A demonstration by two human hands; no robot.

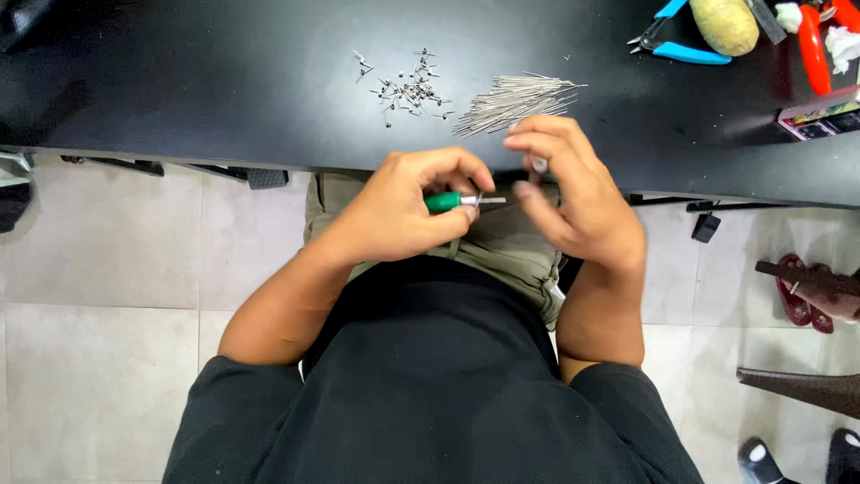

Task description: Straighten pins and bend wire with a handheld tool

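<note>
green-handled tool is the thing in hand, but take the scene from the big parts down. black table spans the top of the view, its edge just above the person's lap, and the hands work below that edge over the olive trousers, likely so that anything dropped lands on cloth and not on the tiled floor.

left hand is curled shut around the green handle, thumb and forefinger pressed near the metal tip, which points toward the other hand; holding it that far forward probably steadies the tip for fine work. right hand is cupped, fingers bent inward, its fingertips pinching a small metal piece just above the tool's tip. whether the tip touches that piece i cannot tell.

on the table, near the edge and just above the right hand, lies a fanned bundle of thin metal rods, within easy reach. beside it to the left, a scatter of small metal bits sits apart from the rods, seemingly kept as its own pile. far off at the top right corner rest blue-handled pliers, a yellowish rounded object and a red-handled tool, well away from the hands and plainly not in use at this moment.
</note>
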